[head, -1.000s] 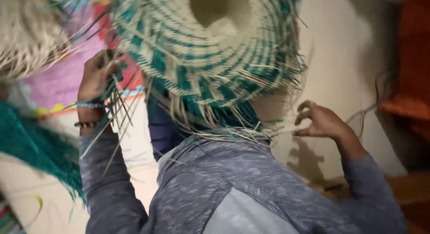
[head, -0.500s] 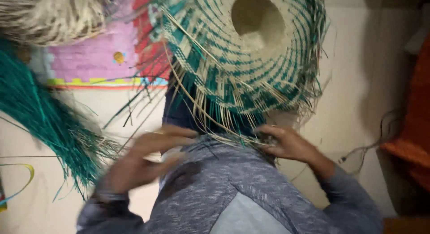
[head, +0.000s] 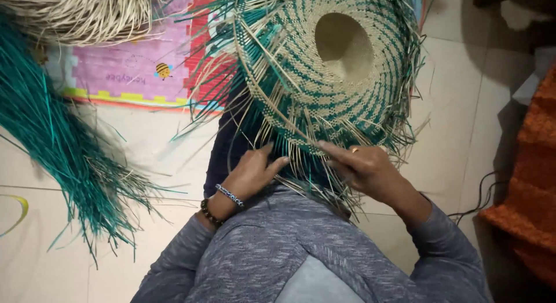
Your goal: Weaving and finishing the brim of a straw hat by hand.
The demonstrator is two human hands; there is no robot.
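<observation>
The half-woven hat, natural straw with teal bands, is sitting upside down just beyond both hands, crown hollow facing up. The left hand is resting with fingers spread loosely on the loose strands hanging off the near brim, not clamping anything. The right hand is lying flat, fingers together, pressing on the brim's near edge. A bundle of teal straw is lying on the floor to the left.
</observation>
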